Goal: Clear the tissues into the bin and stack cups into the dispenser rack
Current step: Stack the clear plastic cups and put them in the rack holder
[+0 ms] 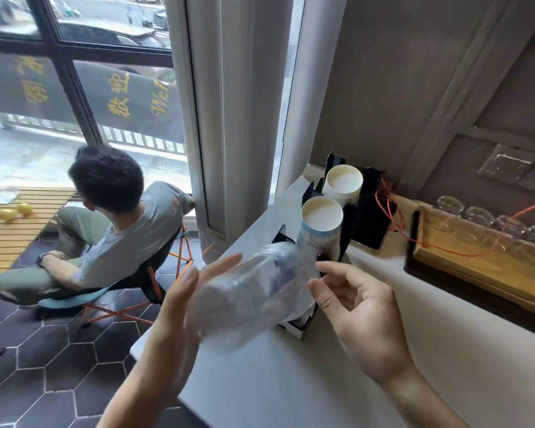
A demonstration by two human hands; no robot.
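A stack of clear plastic cups [250, 291] lies tilted over the near end of the black dispenser rack [351, 220] on the white counter [291, 381]. My left hand [179, 307] supports the stack from below and behind. My right hand [355, 307] pinches the stack's rim at its rack end. Two stacks of white paper cups stand slanted in the rack's slots, one nearer [320, 225] and one behind it [343, 185]. No tissues and no bin are in view.
A person sits in a folding chair [155, 273] on the dark tiled floor at left, close to the counter's edge. A wooden tray [464, 267] with several glass jars stands at right, crossed by an orange cable. A white column rises behind the counter.
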